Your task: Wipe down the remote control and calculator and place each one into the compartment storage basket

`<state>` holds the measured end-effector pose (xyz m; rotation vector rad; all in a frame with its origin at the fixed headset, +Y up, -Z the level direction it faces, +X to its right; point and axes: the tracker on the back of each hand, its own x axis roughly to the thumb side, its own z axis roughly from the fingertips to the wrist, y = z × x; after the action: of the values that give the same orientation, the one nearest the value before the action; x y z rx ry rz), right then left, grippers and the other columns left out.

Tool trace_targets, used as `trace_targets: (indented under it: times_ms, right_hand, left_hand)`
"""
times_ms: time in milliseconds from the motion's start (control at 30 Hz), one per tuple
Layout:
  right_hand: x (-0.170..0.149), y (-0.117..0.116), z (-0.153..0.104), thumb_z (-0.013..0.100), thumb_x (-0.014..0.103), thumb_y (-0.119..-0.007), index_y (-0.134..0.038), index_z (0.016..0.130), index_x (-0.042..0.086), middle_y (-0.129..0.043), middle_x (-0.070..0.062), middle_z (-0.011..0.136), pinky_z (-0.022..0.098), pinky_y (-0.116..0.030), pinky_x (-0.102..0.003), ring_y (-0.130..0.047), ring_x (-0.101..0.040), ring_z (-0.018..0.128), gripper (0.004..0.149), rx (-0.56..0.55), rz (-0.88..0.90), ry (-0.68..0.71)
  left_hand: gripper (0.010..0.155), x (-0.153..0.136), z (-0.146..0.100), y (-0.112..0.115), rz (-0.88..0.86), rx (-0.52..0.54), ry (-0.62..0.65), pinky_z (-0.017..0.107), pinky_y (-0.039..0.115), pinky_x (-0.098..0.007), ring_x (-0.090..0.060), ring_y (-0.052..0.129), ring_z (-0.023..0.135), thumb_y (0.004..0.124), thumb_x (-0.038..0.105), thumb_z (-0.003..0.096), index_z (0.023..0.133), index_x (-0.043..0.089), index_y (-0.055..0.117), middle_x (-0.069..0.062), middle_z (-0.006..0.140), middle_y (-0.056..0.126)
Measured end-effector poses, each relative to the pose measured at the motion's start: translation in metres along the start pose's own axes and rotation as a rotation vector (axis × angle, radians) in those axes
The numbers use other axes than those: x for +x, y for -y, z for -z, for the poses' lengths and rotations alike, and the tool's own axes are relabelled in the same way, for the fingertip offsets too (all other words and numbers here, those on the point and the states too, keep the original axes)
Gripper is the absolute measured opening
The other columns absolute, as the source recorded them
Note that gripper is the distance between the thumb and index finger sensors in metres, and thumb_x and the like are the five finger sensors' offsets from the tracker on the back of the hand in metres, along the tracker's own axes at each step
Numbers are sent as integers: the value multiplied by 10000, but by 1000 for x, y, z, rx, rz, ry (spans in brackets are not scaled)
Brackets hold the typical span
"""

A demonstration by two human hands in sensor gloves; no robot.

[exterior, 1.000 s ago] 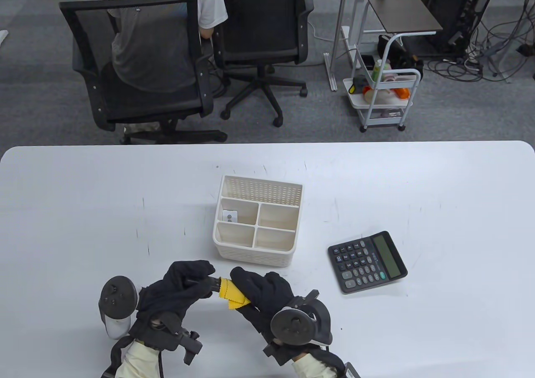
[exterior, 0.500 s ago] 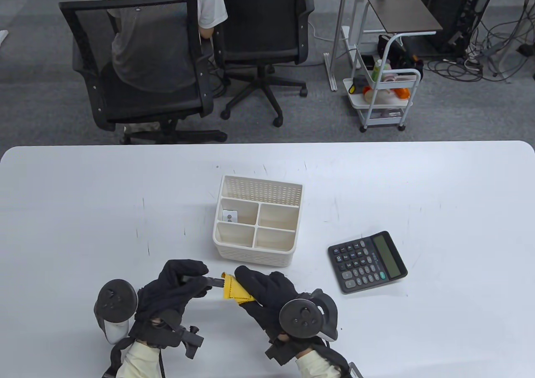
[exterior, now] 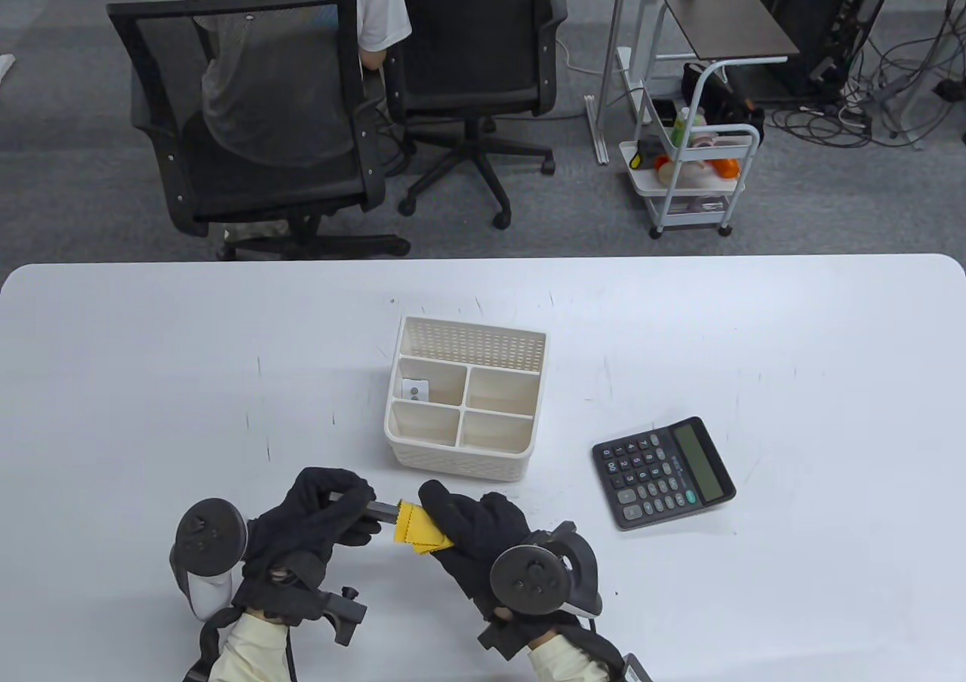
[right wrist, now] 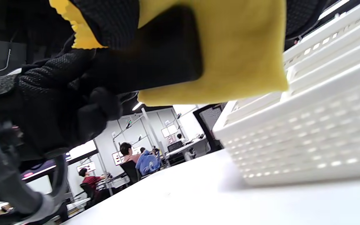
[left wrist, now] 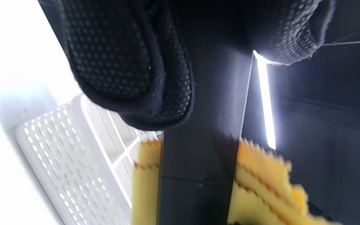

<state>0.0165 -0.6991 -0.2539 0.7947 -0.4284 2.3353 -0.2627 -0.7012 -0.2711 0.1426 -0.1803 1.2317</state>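
Note:
My left hand point(exterior: 321, 512) grips a dark remote control point(exterior: 381, 511) near the table's front edge, just in front of the basket. My right hand point(exterior: 472, 527) holds a yellow cloth point(exterior: 415, 533) folded around the remote's far end. The left wrist view shows the remote point(left wrist: 198, 150) running down from my fingers with cloth point(left wrist: 261, 181) on both sides. From the right wrist, the cloth point(right wrist: 230, 56) wraps the remote point(right wrist: 155, 62). The white compartment basket point(exterior: 423, 465) stands just beyond my hands. The black calculator point(exterior: 662, 472) lies flat to the right.
One rear compartment of the basket holds a small white item point(exterior: 415, 391). Beyond the table's far edge are office chairs point(exterior: 249, 109), a seated person and a white trolley point(exterior: 694, 176).
The cloth in my right hand slid back and forth along the remote: away from my left hand, then back towards it. My left hand kept its grip.

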Motion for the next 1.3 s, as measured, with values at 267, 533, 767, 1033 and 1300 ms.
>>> trace_targets:
  times_ms: [267, 533, 767, 1033, 1300]
  right_hand:
    - [25, -10, -2, 560, 277, -744, -642, 1053, 67, -826, -196, 1005, 599, -612, -687, -875, -404, 809, 546, -20, -149, 160]
    - [31, -10, -6, 561, 275, -740, -625, 1065, 144, -683, -174, 1109, 628, -538, -709, -748, -411, 939, 533, -37, -330, 242]
    - [23, -5, -7, 564, 278, -734, -609, 1069, 139, -674, -179, 1112, 633, -530, -708, -752, -407, 936, 538, -55, -411, 217]
    - [32, -15, -6, 564, 283, -728, -593, 1074, 173, -602, -151, 1145, 636, -521, -713, -675, -397, 990, 538, 5, -364, 295]
    - [24, -6, -6, 565, 291, -723, -592, 1072, 199, -568, -134, 1161, 638, -521, -708, -654, -395, 999, 531, -22, -358, 284]
  left_hand:
    - [294, -3, 1, 8, 32, -95, -51, 202, 1030, -265, -147, 1178, 334, 799, 508, 523, 745, 315, 804, -42, 679, 992]
    - [302, -7, 0, 0, -36, -18, -105, 205, 1030, -260, -148, 1176, 339, 779, 505, 532, 761, 307, 786, -36, 686, 977]
    - [310, -6, -1, -10, -50, 39, -126, 204, 1028, -256, -147, 1174, 337, 774, 504, 531, 764, 300, 776, -36, 691, 971]
    - [311, -7, 0, 3, -33, -44, -126, 193, 1023, -251, -138, 1172, 319, 768, 505, 530, 765, 303, 785, -36, 682, 980]
    - [306, -6, -1, -7, -83, 14, -114, 196, 1020, -255, -143, 1169, 320, 770, 501, 533, 768, 306, 787, -32, 686, 980]
